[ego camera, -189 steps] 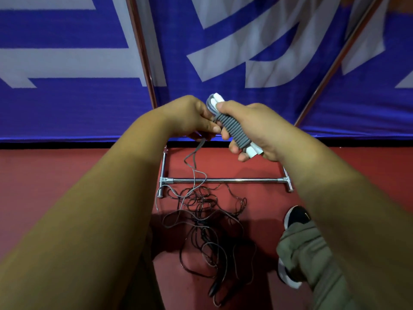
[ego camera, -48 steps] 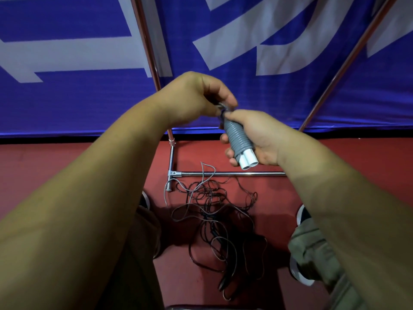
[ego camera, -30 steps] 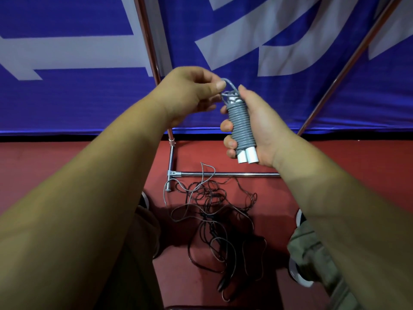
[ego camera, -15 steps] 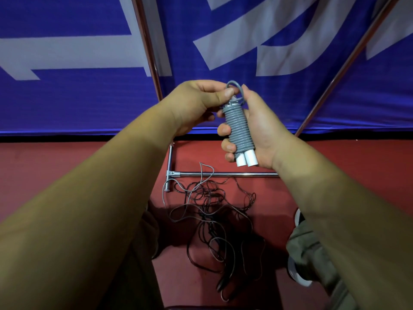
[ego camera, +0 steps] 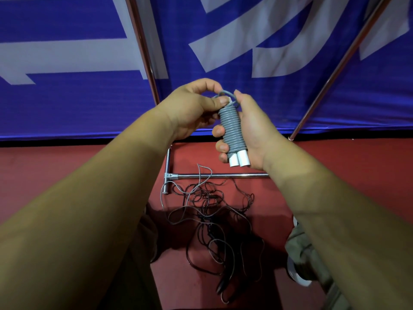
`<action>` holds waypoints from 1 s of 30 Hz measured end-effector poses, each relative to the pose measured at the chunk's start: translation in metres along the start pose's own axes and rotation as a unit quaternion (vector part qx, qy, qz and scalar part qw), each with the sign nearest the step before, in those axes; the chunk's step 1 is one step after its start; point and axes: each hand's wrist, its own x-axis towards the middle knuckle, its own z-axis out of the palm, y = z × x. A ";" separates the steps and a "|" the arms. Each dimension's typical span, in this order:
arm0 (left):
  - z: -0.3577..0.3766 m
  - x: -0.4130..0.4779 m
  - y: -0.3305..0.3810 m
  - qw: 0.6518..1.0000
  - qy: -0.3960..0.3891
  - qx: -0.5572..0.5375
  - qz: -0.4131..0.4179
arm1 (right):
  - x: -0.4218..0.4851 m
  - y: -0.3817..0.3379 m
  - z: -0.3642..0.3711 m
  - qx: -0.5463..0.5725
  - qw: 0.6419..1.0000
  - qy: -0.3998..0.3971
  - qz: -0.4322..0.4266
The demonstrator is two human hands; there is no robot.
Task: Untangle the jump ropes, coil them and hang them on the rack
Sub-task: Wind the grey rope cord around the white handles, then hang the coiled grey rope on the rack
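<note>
Tension is advised: the grey cord-wound white-handled jump rope (ego camera: 231,128) is gripped by the right hand (ego camera: 254,128), its twelve-o'clock loop (ego camera: 226,93) pinched by the left hand (ego camera: 190,110).

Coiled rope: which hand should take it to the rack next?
Right, likely. The right hand grips the whole coiled rope, fingers curled round it; the left hand only pinches the loop at its top.
</note>
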 end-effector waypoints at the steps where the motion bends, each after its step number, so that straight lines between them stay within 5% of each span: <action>1: 0.001 0.000 -0.001 1.000 0.010 0.006 0.021 | 0.000 -0.002 0.000 0.009 1.000 0.000 -0.001; 11: 0.007 -0.001 0.002 0.999 0.023 -0.016 0.039 | 0.001 -0.006 -0.002 0.007 0.999 0.026 -0.031; 30: -0.001 -0.001 0.007 0.998 -0.040 -0.035 0.029 | -0.006 -0.011 -0.001 0.013 0.997 -0.074 -0.019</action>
